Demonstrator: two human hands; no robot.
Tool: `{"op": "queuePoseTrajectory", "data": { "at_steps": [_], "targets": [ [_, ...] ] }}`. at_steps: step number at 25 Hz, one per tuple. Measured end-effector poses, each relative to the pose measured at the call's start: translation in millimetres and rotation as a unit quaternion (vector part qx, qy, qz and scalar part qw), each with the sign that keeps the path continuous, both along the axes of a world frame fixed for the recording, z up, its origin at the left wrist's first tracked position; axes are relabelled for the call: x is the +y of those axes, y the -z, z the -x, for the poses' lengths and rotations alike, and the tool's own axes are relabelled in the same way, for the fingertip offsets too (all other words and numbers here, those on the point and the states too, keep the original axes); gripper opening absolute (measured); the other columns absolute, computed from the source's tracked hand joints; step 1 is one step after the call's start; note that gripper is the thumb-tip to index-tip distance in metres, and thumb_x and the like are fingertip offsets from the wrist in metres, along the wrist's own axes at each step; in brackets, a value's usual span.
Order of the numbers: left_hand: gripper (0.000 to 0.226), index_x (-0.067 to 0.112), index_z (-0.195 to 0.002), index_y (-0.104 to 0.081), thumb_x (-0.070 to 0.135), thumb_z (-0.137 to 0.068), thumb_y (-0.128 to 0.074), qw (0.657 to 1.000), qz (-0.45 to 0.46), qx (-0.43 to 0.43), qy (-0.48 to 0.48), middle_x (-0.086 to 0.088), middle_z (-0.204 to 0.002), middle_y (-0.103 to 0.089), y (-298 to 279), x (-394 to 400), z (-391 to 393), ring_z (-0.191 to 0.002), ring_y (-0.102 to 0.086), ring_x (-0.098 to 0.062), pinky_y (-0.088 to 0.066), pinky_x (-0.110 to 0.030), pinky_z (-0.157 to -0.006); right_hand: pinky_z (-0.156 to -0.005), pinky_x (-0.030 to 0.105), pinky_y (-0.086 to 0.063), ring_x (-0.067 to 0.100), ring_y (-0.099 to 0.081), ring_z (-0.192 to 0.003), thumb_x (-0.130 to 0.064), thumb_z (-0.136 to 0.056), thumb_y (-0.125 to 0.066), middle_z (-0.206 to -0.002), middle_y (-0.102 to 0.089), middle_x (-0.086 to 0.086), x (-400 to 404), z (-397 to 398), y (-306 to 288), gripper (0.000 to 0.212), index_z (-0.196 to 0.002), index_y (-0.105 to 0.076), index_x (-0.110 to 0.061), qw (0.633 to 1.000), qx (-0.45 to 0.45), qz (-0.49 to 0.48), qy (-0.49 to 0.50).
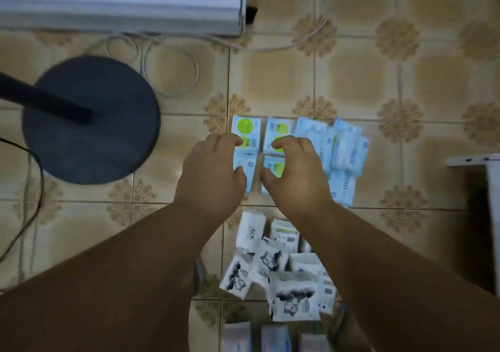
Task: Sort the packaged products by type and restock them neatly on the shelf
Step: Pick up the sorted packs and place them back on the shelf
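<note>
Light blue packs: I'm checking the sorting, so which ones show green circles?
The light blue packs in the tidy left-hand block under both hands show green circles; the loosely heaped packs to their right show none.

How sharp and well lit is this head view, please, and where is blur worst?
Head view: dim, bluish light; the round dark stand base smears with motion blur; the light-blue packets with green circles and both hands are soft; straight tile lines bow near the edges.

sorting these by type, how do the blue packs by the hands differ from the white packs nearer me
The blue packs are light blue, some with green circles; the white packs carry black prints. The blue packs lie partly in neat rows, farther away, under both hands; the white packs are jumbled and untouched. Both are small soft packets on the tiled floor.
</note>
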State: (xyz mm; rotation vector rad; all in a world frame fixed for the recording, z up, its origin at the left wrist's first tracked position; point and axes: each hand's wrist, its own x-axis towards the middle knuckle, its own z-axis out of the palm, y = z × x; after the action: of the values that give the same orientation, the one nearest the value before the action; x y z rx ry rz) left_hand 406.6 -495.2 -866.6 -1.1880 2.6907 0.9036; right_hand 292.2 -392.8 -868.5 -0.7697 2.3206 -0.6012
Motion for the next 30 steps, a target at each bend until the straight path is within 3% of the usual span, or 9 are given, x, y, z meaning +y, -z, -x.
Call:
{"op": "queuePoseTrajectory", "data": {
  "at_steps": [6,11,15,18,21,23,25,27,30],
  "targets": [
    [0.044,0.019,-0.126,-0.052,0.015,-0.084,-0.064,0.993,-0.079,-0.039,-0.078,-0.003,-0.121,-0.055,182.8,5.4,-32.2,-0.107,-0.055,-0.022,-0.047,-0.037,-0.090,-0.084,0.031,-0.049,0.023,-0.061,-0.107,-0.020,-0.093,-0.053,-0.128,-0.056,0.001,1.1,-24.9,186.0,0.038,-0.131,-0.052,-0.025,0.986,-0.136,-0.080,0.060],
    [0.059,0.026,-0.140,-0.042,0.023,-0.086,-0.066,0.969,-0.199,-0.088,-0.112,-0.005,-0.139,-0.043,265.9,-1.1,-17.2,-0.118,-0.052,-0.022,-0.043,-0.029,-0.096,-0.083,0.039,-0.054,0.035,-0.059,-0.102,-0.006,-0.093,-0.047,-0.114,-0.058,0.018,-28.0,-17.8,264.1,0.036,-0.128,-0.052,-0.002,0.945,-0.280,-0.120,0.120],
    [0.091,0.038,-0.134,-0.042,0.057,-0.051,-0.075,0.956,-0.240,-0.061,-0.155,-0.004,-0.130,-0.054,291.3,-10.1,-19.2,-0.113,-0.059,-0.025,-0.051,-0.045,-0.095,-0.068,0.035,-0.050,0.026,-0.060,-0.078,0.000,-0.096,-0.042,-0.096,-0.063,0.018,-47.8,-18.7,287.8,0.017,-0.102,-0.058,0.001,0.893,-0.389,-0.044,0.221],
    [0.093,0.035,-0.134,-0.040,0.046,-0.049,-0.077,0.955,-0.238,-0.065,-0.163,-0.001,-0.119,-0.060,293.3,-26.2,-30.2,-0.103,-0.064,-0.023,-0.056,-0.046,-0.086,-0.054,0.026,-0.040,0.019,-0.057,-0.064,-0.001,-0.097,-0.043,-0.080,-0.063,0.008,-63.5,-16.3,284.8,0.017,-0.098,-0.060,-0.004,0.847,-0.461,-0.044,0.260],
    [0.072,0.026,-0.135,-0.043,0.019,-0.072,-0.078,0.941,-0.247,-0.039,-0.228,0.014,-0.101,-0.058,293.1,-40.1,-37.1,-0.088,-0.062,-0.009,-0.056,-0.039,-0.082,-0.070,0.032,-0.052,0.022,-0.056,-0.074,-0.018,-0.095,-0.057,-0.084,-0.057,0.008,-86.0,-7.8,296.7,0.029,-0.123,-0.060,-0.011,0.820,-0.458,-0.016,0.343],
    [0.060,0.028,-0.133,-0.045,0.008,-0.081,-0.068,0.911,-0.265,0.001,-0.316,0.013,-0.097,-0.059,298.3,-44.7,-42.0,-0.085,-0.062,-0.011,-0.057,-0.039,-0.080,-0.080,0.034,-0.052,0.021,-0.059,-0.081,-0.039,-0.090,-0.065,-0.086,-0.055,0.006,-98.7,-0.9,311.0,0.033,-0.115,-0.061,-0.018,0.784,-0.450,0.028,0.427],
    [0.049,0.029,-0.125,-0.051,0.003,-0.083,-0.061,0.883,-0.266,0.025,-0.387,0.003,-0.100,-0.063,300.6,-50.2,-47.9,-0.085,-0.063,-0.016,-0.057,-0.035,-0.071,-0.101,0.048,-0.047,0.035,-0.059,-0.109,-0.068,-0.072,-0.060,-0.110,-0.058,0.017,-107.6,-1.5,327.9,0.065,-0.109,-0.058,-0.014,0.815,-0.420,0.030,0.398],
    [0.041,0.024,-0.112,-0.057,-0.003,-0.080,-0.059,0.858,-0.289,0.049,-0.422,-0.004,-0.099,-0.066,292.6,-57.1,-54.1,-0.081,-0.064,-0.018,-0.053,-0.027,-0.057,-0.109,0.055,-0.037,0.049,-0.046,-0.126,-0.069,-0.061,-0.040,-0.132,-0.049,0.034,-109.9,-9.2,336.4,0.102,-0.130,-0.046,0.005,0.868,-0.405,-0.001,0.289],
    [0.043,0.016,-0.107,-0.062,-0.007,-0.071,-0.054,0.805,-0.344,0.100,-0.474,-0.013,-0.098,-0.069,253.9,-69.4,-64.2,-0.083,-0.068,-0.033,-0.056,-0.035,-0.058,-0.103,0.038,-0.040,0.041,-0.050,-0.123,-0.036,-0.093,-0.051,-0.128,-0.057,0.020,-99.6,-14.8,314.9,0.051,-0.132,-0.049,-0.005,0.925,-0.233,-0.022,0.299]
  ]
}}
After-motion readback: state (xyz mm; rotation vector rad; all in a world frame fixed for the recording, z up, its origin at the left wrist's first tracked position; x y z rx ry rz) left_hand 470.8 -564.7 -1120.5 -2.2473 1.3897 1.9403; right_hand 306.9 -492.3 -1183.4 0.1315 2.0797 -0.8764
